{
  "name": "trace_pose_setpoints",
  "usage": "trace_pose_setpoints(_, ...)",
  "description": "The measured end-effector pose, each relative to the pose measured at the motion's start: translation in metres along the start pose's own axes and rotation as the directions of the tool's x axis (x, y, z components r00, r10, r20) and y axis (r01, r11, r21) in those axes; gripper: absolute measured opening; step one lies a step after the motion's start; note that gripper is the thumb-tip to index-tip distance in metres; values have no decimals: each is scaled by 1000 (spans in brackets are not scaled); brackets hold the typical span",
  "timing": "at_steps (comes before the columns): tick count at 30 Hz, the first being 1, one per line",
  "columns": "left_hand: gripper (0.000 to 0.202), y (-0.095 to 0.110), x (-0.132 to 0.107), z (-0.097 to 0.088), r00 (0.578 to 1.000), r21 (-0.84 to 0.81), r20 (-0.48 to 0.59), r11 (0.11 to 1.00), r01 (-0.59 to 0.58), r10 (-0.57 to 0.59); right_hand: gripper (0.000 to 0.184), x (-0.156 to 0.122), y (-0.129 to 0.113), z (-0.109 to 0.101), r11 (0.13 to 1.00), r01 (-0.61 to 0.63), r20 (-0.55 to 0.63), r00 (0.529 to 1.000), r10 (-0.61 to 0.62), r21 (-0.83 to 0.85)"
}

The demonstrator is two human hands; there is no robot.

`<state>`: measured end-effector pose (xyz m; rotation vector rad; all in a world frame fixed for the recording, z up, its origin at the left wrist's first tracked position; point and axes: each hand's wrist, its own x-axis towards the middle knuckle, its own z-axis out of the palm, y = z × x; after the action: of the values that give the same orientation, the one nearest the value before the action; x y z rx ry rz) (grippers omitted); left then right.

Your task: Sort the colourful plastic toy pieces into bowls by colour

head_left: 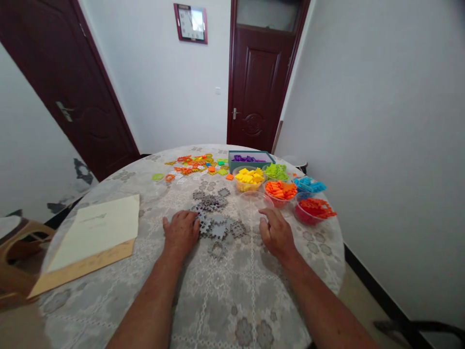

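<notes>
Left hand presses flat grey plastic pieces, fingers spread; right hand lies open, empty, beside clear plastic bowl

Room in a home
White walls, two dark wooden doors, wall clock between them, round table under a patterned cloth (plastic chair at the left edge).

My left hand covers some of the grey pieces. The chair is cut off at the left edge, and the clock is unreadable.
</notes>
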<state>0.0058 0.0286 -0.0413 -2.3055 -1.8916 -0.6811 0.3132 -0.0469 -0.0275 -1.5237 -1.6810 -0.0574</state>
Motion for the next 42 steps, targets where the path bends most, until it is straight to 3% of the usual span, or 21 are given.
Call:
trace_pose_setpoints(4, 33, -11, 6, 7, 1000, -11, 2, 1000, 6, -6, 30, 8, 19, -6, 997, -78, -148, 986, 75, -9)
trace_pose_setpoints(8, 35, -19, 10, 15, 997, -21, -82, 1000, -9, 7, 35, 22, 44, -12, 978, -162, -189, 973, 135, -135)
trace_pose_setpoints(11, 38, -20, 11, 18, 991, -20, -132, 1000, 22, -25, 33, 30, 52, -14, 960, -182, -136, 978, 156, -212)
trace_pose_setpoints(15, 40, -18, 11, 17, 991, -29, -131, 999, 30, -33, 29, 28, 50, -12, 981, -83, -67, 995, 72, -178)
trace_pose_setpoints(19, 39, -16, 10, 14, 989, -49, -138, 998, 42, -48, 45, 16, 43, -12, 994, 14, -125, 992, -27, -104)
trace_pose_setpoints(22, 39, -16, 11, 14, 990, -60, -128, 997, 48, -55, 60, 9, 36, -14, 987, 113, -24, 993, -117, -114)
trace_pose_setpoints(25, 39, -17, 11, 14, 991, -52, -119, 997, 53, -59, 49, 8, 30, -11, 983, 154, 108, 984, -143, -96)
trace_pose_setpoints(29, 40, -17, 11, 16, 990, -48, -133, 998, 50, -56, 30, 13, 24, 1, 996, 48, 154, 987, -35, -82)
trace_pose_setpoints(32, 40, -19, 12, 18, 988, -32, -146, 999, 44, -48, 33, 16, 20, 7, 1000, -31, 99, 995, 31, -2)
trace_pose_setpoints(35, 42, -22, 13, 20, 988, -13, -154, 1000, 27, -29, 43, 14, 18, 3, 1000, -21, 38, 999, 21, -4)
trace_pose_setpoints(38, 44, -24, 14, 22, 987, -4, -158, 1000, 15, -16, 45, 7, 24, -13, 992, -10, -35, 999, 6, -128)
trace_pose_setpoints(42, 45, -23, 15, 22, 987, 8, -157, 1000, 13, -11, 39, -8, 49, -44, 951, -112, -201, 978, 54, -289)
